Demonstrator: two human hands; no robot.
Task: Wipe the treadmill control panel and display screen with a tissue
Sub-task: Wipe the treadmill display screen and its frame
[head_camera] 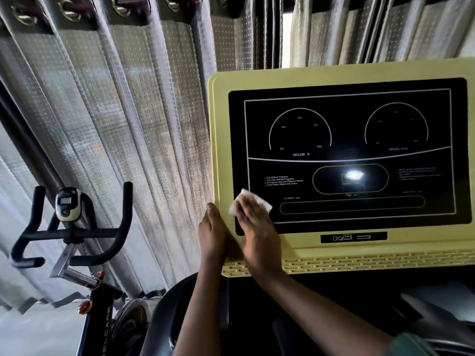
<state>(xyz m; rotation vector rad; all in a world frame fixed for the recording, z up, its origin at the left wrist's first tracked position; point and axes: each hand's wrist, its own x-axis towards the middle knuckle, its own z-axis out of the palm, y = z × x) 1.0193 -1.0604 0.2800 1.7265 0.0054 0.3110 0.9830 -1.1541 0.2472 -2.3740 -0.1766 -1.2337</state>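
The treadmill control panel (295, 255) is a pale yellow housing around a black display screen (349, 140) with INCLINE and SPEED dials. My right hand (257, 227) lies flat with straight fingers on a white tissue (259, 200), pressing it against the screen's lower left corner. My left hand (213, 232) rests on the panel's left edge, its fingers wrapped behind the rim out of sight and the thumb lying on the yellow face.
An exercise bike (69, 227) with black handlebars stands at the left. Patterned curtains (115, 98) hang behind the panel. A port strip (353, 237) and a vent grille (372, 260) run below the screen. Dark treadmill parts lie under my arms.
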